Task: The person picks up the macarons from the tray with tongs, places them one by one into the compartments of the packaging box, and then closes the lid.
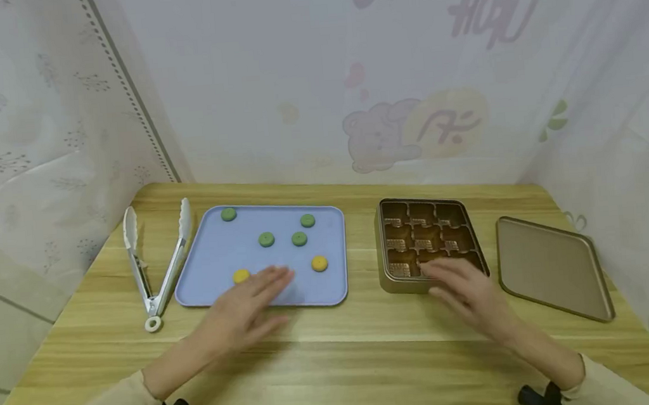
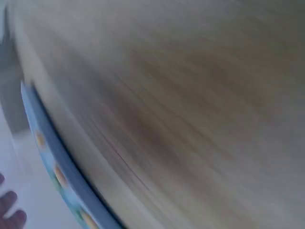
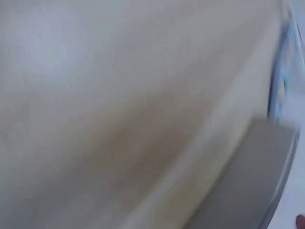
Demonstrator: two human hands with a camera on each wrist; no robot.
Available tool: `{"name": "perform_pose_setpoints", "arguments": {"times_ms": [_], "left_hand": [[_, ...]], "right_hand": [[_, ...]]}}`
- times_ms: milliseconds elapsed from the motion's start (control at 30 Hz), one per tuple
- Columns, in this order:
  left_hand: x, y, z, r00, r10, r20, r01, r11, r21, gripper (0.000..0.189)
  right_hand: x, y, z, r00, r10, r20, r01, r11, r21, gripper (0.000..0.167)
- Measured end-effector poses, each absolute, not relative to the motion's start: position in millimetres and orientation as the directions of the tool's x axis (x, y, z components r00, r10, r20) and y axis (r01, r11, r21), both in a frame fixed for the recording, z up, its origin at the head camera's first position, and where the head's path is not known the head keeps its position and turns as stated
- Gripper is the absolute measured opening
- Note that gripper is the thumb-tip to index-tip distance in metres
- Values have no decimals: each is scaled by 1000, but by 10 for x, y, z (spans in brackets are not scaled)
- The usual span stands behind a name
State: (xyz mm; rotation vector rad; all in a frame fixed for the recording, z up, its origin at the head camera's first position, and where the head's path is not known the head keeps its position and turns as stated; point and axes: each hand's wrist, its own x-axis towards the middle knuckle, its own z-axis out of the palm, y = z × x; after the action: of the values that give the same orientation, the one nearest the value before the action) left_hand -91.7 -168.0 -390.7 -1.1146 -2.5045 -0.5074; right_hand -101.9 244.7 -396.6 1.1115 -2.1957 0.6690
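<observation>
My left hand (image 1: 247,307) hovers over the front edge of a blue tray (image 1: 203,263), fingers extended and holding nothing. Several green round pieces (image 1: 266,239) lie on that tray, along with yellow ones (image 1: 319,264); one yellow piece (image 1: 241,276) is partly covered by the hand. Over the near right corner of a brown-gold square tin (image 1: 405,285) is my right hand (image 1: 474,292), its fingers loosely straight with nothing in them. The tin holds a divided insert with several square compartments (image 1: 426,237). Both wrist views are blurred; fingertips (image 2: 8,205) show at the left wrist view's edge.
Metal tongs (image 1: 162,285) lie spread at the left of the tray, ring end toward me. A flat brown-gold lid (image 1: 553,267) lies right of the tin. Everything stands on a wooden table (image 1: 338,379) with a printed curtain (image 1: 270,92) behind it.
</observation>
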Motion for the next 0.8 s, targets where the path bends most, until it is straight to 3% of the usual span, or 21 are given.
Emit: {"name": "perform_pose_setpoints", "arguments": {"times_ms": [67, 133, 200, 300, 400, 567, 800], "left_hand": [[-980, -1886, -3892, -782, 403, 476, 598, 703, 386, 61], [-1044, -2130, -3861, -904, 139, 404, 379, 695, 610, 59], [-1096, -2387, -3840, -956, -97, 278, 155, 638, 754, 63], [-1141, -2711, -3848, -940, -323, 110, -98, 564, 820, 72], [-1199, -2889, -3917, -913, -408, 20, -241, 579, 779, 81], [-1316, -2949, -4013, -878, -476, -47, -371, 615, 695, 77], [-1443, -2917, -4067, -835, -521, -174, -492, 569, 658, 110]], "right_hand": [[-1172, 2605, -3929, -591, -383, 710, -740, 607, -289, 34], [-1292, 2764, -3912, -700, -243, 671, -620, 675, -401, 29], [-1382, 2890, -3916, -788, -134, 601, -495, 720, -487, 29], [-1460, 3009, -3947, -870, -43, 491, -339, 775, -534, 33], [-1520, 3081, -3984, -906, -23, 423, -263, 813, -520, 37], [-1591, 3101, -4040, -948, -21, 317, -204, 804, -559, 44], [-1667, 3061, -4125, -946, -30, 323, -217, 800, -560, 38]]}}
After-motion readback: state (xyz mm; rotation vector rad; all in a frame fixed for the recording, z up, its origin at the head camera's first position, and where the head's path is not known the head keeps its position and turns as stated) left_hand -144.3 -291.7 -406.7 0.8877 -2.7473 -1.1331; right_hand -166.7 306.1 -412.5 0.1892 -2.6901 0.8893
